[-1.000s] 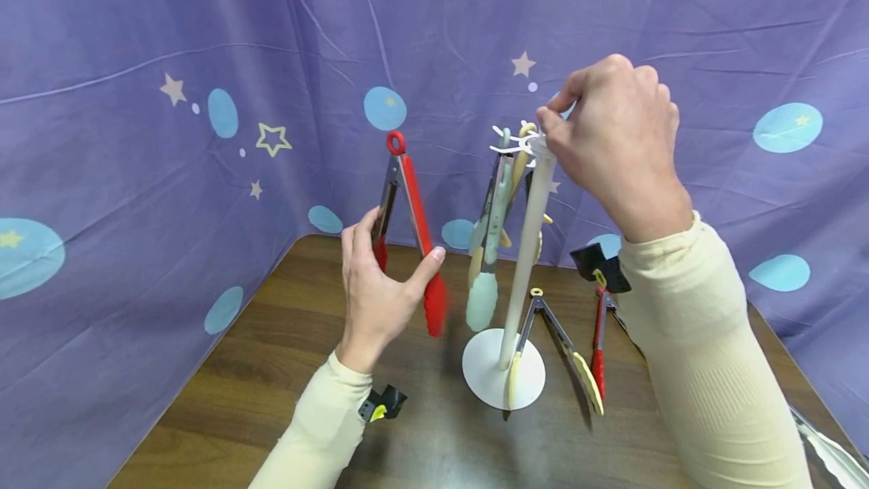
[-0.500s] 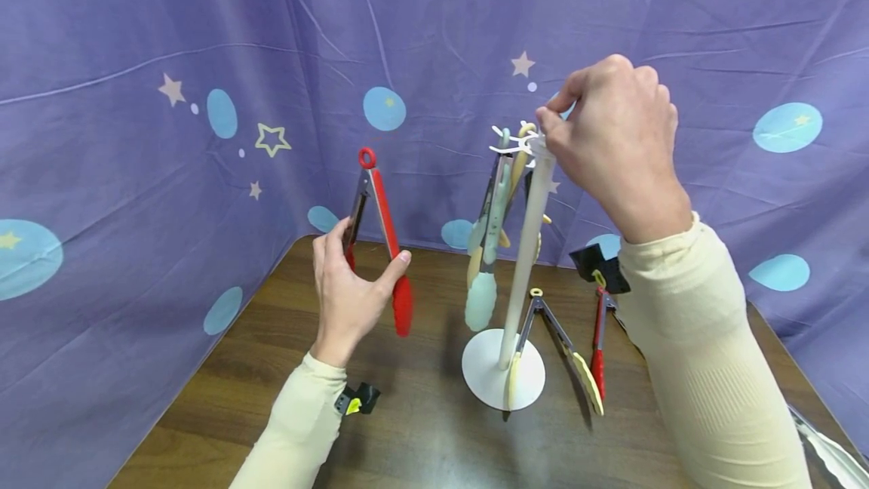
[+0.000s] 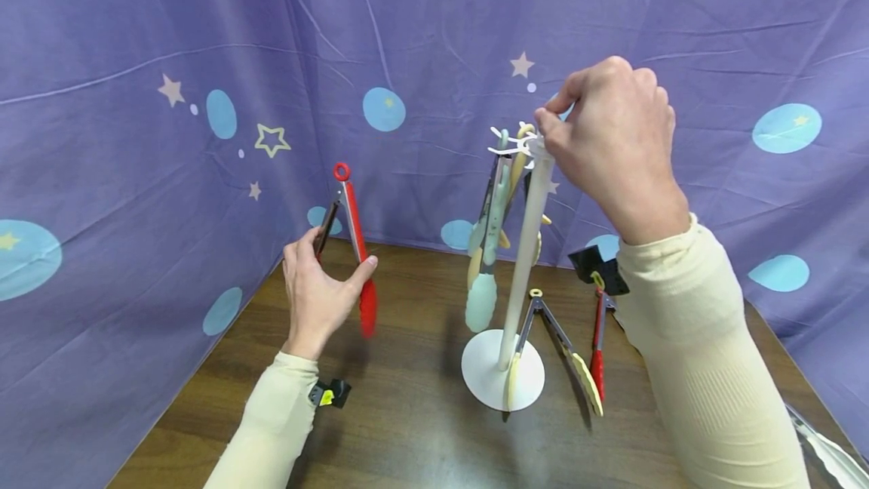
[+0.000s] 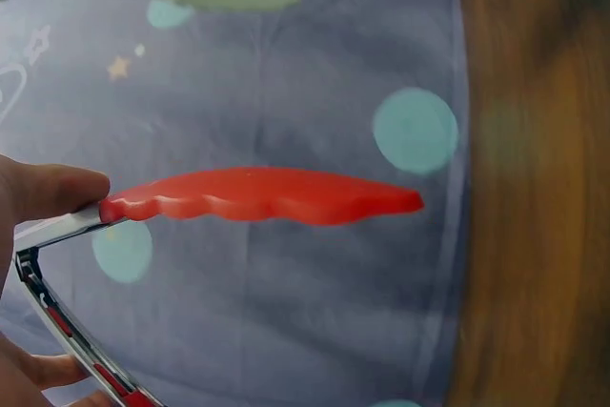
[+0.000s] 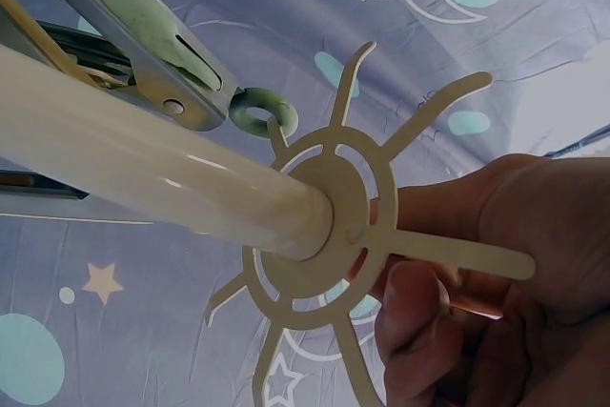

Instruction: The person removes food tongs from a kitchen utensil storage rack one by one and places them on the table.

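My left hand point(image 3: 314, 304) holds a pair of red tongs point(image 3: 356, 225) above the left of the table, ring end up. The thumb lies on one arm and the fingers on the other, with the arms spread. In the left wrist view one red scalloped head point(image 4: 267, 195) points away from the thumb. My right hand point(image 3: 614, 149) pinches the top of a white utensil stand point(image 3: 526, 270). The right wrist view has its hooked ring point(image 5: 383, 183) beside curled fingers point(image 5: 415, 316). Mint green tongs point(image 3: 481, 300) and cream tongs point(image 3: 519, 161) hang from the hooks.
Cream tongs point(image 3: 557, 327) stand spread over the stand's round base point(image 3: 485, 368). Red tongs point(image 3: 597, 345) are to their right, partly behind the right forearm. White-headed tongs point(image 3: 831, 451) lie at the table's right edge. A purple curtain point(image 3: 434, 36) surrounds the wooden table point(image 3: 400, 413).
My left hand has carried the red tongs left and slightly down, away from the stand. The right hand stays at the stand's top.
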{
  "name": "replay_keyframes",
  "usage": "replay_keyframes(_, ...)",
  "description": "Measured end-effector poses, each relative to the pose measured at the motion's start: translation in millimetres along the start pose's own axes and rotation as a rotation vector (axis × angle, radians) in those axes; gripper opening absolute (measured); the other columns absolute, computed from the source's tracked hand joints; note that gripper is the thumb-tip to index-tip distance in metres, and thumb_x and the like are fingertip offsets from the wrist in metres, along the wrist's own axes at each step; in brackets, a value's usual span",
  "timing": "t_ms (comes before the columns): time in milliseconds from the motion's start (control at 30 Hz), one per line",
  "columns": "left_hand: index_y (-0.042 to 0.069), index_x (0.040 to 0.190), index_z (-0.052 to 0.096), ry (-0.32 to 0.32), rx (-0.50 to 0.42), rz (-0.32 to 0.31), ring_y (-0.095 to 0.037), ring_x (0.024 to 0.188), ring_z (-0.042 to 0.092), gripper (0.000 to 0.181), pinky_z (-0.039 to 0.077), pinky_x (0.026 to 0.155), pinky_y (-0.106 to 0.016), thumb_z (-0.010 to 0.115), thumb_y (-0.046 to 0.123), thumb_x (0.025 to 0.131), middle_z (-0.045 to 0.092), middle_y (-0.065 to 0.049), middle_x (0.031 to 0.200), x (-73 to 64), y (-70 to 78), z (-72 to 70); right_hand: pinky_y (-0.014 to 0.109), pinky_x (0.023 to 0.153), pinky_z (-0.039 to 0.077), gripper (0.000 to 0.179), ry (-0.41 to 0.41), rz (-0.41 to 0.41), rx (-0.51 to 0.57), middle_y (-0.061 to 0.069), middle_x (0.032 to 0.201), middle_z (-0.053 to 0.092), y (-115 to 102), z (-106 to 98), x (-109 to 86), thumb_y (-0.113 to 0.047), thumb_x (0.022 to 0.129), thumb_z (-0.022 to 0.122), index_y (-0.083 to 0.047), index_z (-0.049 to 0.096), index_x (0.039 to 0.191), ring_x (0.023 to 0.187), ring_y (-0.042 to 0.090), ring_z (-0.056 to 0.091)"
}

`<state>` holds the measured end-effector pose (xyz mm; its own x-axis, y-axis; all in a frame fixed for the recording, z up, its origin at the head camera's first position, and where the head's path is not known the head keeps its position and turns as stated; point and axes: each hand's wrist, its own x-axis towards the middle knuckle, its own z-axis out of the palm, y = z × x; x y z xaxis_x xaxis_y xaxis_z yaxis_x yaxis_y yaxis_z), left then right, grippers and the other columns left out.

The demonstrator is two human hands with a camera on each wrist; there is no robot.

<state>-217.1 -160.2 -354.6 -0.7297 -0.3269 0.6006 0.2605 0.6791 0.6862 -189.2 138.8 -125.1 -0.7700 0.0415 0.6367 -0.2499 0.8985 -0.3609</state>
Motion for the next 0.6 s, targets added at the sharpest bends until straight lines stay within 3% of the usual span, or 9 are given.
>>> replay_keyframes(233, -0.002, 0.141, 0.047, -0.032, 0.067, -0.082, -0.044, 0.114, 0.044, 0.089, 0.035, 0.098, -0.054, 0.089, 0.036, 0.072, 0.047, -0.027, 0.126, 4.6, -27.9, -3.7, 0.058, 0.07, 0.05, 0.022, 0.001, 0.004, 0.009, 0.018, 0.1, 0.075, 0.1, 1.6, -0.2, -0.029, 0.092, 0.071, -0.011, 0.083, 0.098, 0.079, 0.041, 0.066)
replay_keyframes(600, -0.003, 0.145, 0.044, -0.138, 0.198, -0.164, -0.049, 0.12, 0.041, 0.092, 0.034, 0.1, -0.06, 0.086, 0.041, 0.075, 0.043, -0.031, 0.134, 11.1, -58.5, -16.8, 0.056, 0.069, 0.05, 0.02, 0.013, -0.002, 0.027, 0.017, 0.099, 0.076, -1.8, 2.7, 0.2, -0.027, 0.092, 0.072, -0.012, 0.083, 0.097, 0.078, 0.041, 0.066)
